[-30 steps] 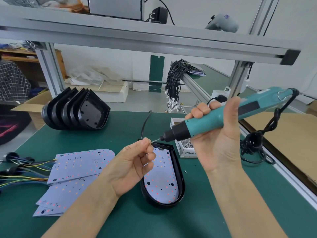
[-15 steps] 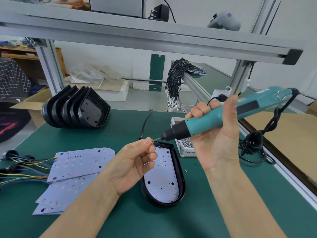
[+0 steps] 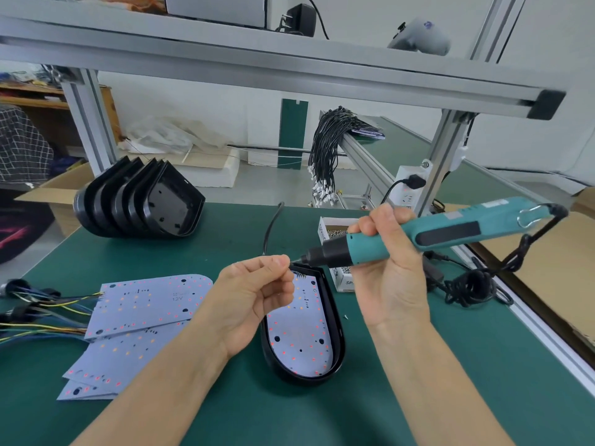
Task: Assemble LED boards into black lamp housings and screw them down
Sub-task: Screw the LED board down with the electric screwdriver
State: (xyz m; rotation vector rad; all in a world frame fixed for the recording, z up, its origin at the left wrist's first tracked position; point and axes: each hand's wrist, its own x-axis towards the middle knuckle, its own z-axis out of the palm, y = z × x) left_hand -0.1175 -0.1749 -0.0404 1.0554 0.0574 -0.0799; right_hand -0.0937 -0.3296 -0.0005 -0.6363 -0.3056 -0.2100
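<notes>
Little has moved: left hand (image 3: 257, 294) still pinches something tiny, probably a screw, at the driver (image 3: 418, 235) tip. Right hand (image 3: 391, 262) grips the driver. Board (image 3: 301, 333) lies inside housing (image 3: 336, 346), seemingly not yet screwed.

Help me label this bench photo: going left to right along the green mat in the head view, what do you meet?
Coloured wire bundle → loose LED boards → left hand → black lamp housing holding an LED board → right hand gripping the teal electric screwdriver → coiled black cord.
</notes>
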